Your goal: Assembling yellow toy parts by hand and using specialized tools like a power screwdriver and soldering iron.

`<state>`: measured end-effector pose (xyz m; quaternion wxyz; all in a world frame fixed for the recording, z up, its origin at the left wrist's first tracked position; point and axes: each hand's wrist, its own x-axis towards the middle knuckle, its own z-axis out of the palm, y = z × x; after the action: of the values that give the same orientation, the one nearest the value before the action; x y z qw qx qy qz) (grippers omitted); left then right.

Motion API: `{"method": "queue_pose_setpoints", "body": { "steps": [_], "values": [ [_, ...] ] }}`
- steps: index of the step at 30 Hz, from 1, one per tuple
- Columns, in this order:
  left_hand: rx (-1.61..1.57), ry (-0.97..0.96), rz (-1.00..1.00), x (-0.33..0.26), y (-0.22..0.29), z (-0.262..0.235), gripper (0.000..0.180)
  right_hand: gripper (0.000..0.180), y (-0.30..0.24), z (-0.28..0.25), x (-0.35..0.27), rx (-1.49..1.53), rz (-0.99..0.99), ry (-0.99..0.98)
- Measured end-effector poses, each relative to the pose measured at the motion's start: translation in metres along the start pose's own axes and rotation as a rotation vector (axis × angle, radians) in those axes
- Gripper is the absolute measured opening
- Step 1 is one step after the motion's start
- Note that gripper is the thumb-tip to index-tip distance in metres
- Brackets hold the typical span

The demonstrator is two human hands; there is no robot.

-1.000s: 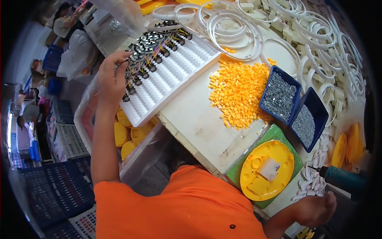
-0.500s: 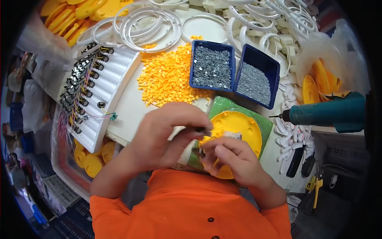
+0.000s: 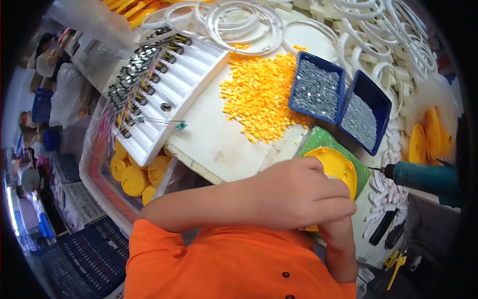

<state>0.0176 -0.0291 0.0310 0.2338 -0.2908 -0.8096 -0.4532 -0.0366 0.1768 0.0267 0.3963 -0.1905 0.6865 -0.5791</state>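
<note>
My left hand [image 3: 298, 194] reaches across my body with its fingers curled over the near edge of a round yellow disc [image 3: 337, 167]. The disc lies on a green mat [image 3: 318, 141] at the front right of the white work board [image 3: 214, 144]. My right hand is almost fully hidden under the left one. Only its forearm [image 3: 343, 249] shows, rising from the lower edge to the disc. What the right fingers hold is not visible.
A white slotted tray [image 3: 174, 94] of small black parts with coloured wires sits at the left. A heap of orange bits [image 3: 261, 97] lies beside two blue bins [image 3: 348, 82] of grey metal pieces. White rings [image 3: 239, 20], a teal power driver [image 3: 428, 177] and yellow discs [image 3: 132, 174] surround the board.
My left hand came from the slotted tray to the yellow disc. It now lies over my right hand, which came in from the lower right. The view has swung a little.
</note>
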Motion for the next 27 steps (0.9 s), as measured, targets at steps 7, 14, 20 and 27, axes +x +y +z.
{"method": "queue_pose_setpoints", "body": {
  "steps": [7,14,20,27],
  "values": [
    [-0.213,0.051,-0.494,-0.021,-0.002,-0.027,0.023,0.025,-0.007,-0.006,0.015,-0.622,-0.477,0.118],
    [0.073,-0.134,-0.66,-0.044,-0.039,-0.019,0.022,0.028,0.024,0.002,0.041,-1.087,-0.623,0.141],
    [0.257,-0.029,-0.469,-0.019,-0.062,-0.033,0.029,0.023,0.025,-0.001,0.039,-1.08,-0.592,0.122],
    [0.746,-0.019,-0.281,0.019,-0.143,-0.026,0.017,0.023,0.017,-0.013,0.027,-1.068,-0.618,0.107]
  ]
}}
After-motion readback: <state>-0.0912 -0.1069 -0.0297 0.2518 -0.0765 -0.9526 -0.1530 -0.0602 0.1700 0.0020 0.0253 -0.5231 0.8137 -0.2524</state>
